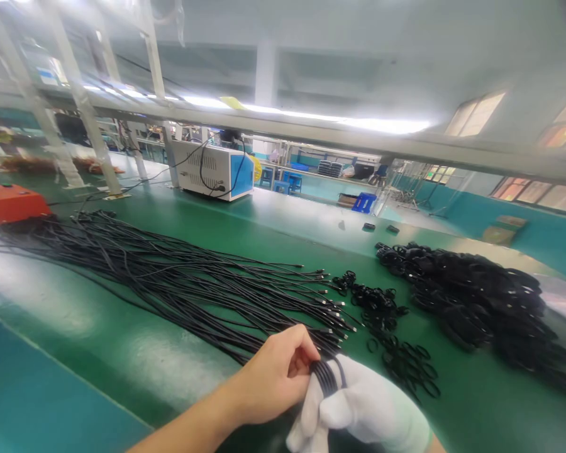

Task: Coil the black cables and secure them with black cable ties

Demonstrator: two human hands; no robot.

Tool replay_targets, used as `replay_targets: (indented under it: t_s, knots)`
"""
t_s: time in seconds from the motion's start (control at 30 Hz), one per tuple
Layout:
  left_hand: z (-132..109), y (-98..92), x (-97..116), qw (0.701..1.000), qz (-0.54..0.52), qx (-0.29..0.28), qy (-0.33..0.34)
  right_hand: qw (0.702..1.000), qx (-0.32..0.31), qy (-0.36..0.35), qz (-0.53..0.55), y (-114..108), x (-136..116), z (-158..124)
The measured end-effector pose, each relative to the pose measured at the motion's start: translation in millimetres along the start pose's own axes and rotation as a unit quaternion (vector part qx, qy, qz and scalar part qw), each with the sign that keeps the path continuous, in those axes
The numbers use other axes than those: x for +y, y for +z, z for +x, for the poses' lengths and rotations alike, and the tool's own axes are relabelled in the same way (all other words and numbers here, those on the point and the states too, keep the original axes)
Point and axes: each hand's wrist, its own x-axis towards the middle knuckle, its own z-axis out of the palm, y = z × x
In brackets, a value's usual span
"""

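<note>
A small coil of black cable (325, 377) is gripped by my right hand (368, 406), which wears a white glove, its fingers wrapped round the coil. My bare left hand (280, 371) is at the coil's left side, its thumb and fingertips closed on the cable. Many straight black cables (170, 270) with metal-tipped plugs lie across the green table just beyond my hands. To the right of the plugs is a loose pile of small black rings (377, 305), and more rings (408, 365) lie nearer to me.
A large heap of coiled black cables (481, 289) covers the table's right side. A white and blue machine (212, 170) stands at the back, and an orange box (12, 202) at the far left. Metal posts (87, 113) and a rail cross above the table.
</note>
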Motion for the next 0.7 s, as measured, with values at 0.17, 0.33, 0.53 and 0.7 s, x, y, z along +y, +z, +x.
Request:
replay_targets:
  t_s: [0.17, 0.33, 0.53, 0.7]
  knots:
    - [-6.6, 19.0, -8.8, 0.993, 0.034, 0.093, 0.058, 1.0, -0.002, 0.023, -0.016, -0.1, -7.9, -6.9]
    - [-12.6, 31.1, -13.9, 0.967, 0.086, 0.164, 0.176, 0.999, -0.006, 0.028, -0.037, 2.5, -6.9, -8.5]
    - [-11.8, 32.2, -12.1, 0.933, 0.122, 0.196, 0.275, 1.0, 0.001, 0.008, -0.023, 7.0, -5.5, -8.0]
    - [-10.6, 22.3, 2.8, 0.961, 0.16, 0.109, 0.2, 0.997, -0.002, 0.019, -0.068, 8.5, -11.3, -11.4]
